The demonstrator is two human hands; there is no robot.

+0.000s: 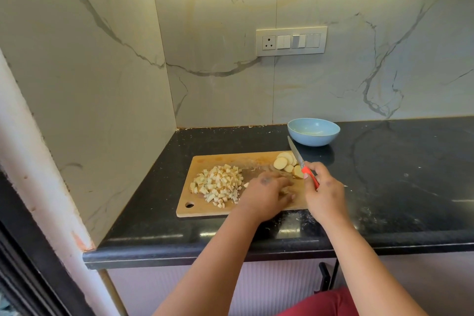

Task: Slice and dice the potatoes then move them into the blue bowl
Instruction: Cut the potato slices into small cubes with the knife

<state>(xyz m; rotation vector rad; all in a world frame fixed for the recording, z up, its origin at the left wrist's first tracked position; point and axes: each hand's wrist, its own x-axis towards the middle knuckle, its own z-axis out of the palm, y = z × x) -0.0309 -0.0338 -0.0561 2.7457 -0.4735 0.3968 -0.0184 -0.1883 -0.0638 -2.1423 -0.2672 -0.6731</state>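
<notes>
A wooden cutting board [195, 209] lies on the black counter. A pile of diced potato [218, 185] covers its left half. Several round potato slices [286, 161] lie at its far right corner. My left hand [266, 194] rests palm down on the board's middle, fingers over a few potato pieces that are mostly hidden. My right hand [322, 190] grips a knife [297, 155] by its red handle, blade pointing away over the slices. The blue bowl [313, 134] stands behind the board and looks empty.
The black counter [397, 187] stretches to the right of the board. Marble walls close the left side and the back. A switch panel [291, 41] is set in the back wall. The counter's front edge runs beneath my forearms.
</notes>
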